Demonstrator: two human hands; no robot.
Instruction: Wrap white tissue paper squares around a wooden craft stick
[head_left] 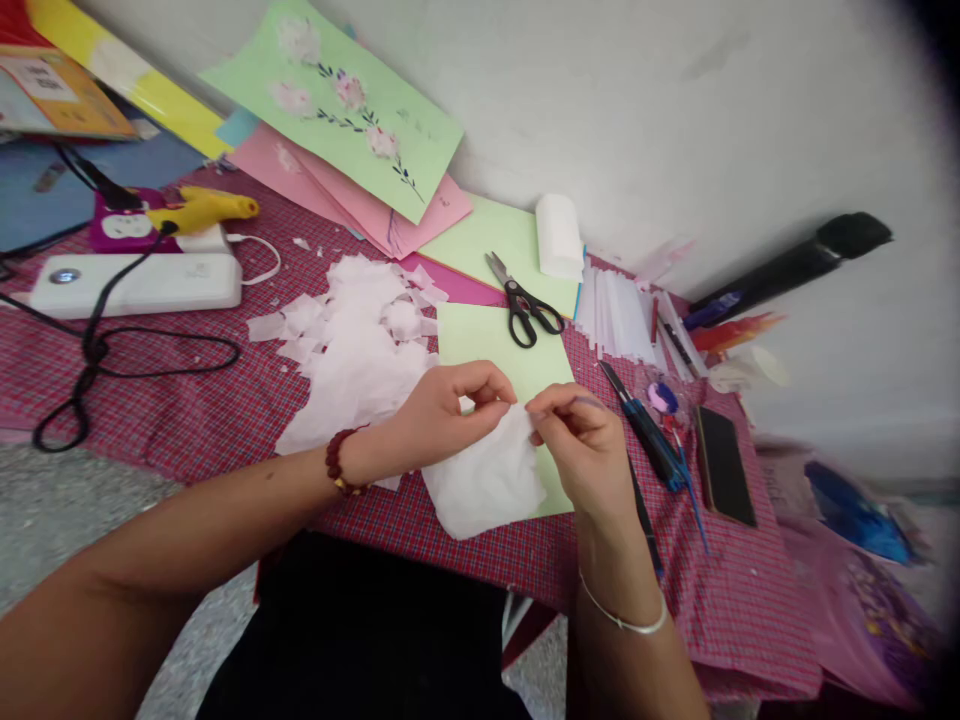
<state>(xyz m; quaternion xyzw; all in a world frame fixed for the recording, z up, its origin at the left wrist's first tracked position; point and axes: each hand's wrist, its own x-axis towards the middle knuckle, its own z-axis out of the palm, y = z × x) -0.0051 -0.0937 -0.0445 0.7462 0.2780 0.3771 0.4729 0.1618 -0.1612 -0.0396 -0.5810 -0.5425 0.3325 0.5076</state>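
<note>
A thin white tissue hangs between my hands, its upper edge pinched near one corner. My left hand closes thumb and forefinger on that edge. Close beside it, my right hand pinches the tissue too, fingers curled. Under the tissue lies a pale green sheet of paper. Left of my hands spreads a heap of torn white tissue pieces. Black-handled scissors rest, blades apart, across the top of the green sheet.
A green card with tissue flowers leans on pink sheets at the back. White tissue roll, glue sticks, a blue-handled cutter and a phone are to the right. Left are a yellow glue gun and a power bank.
</note>
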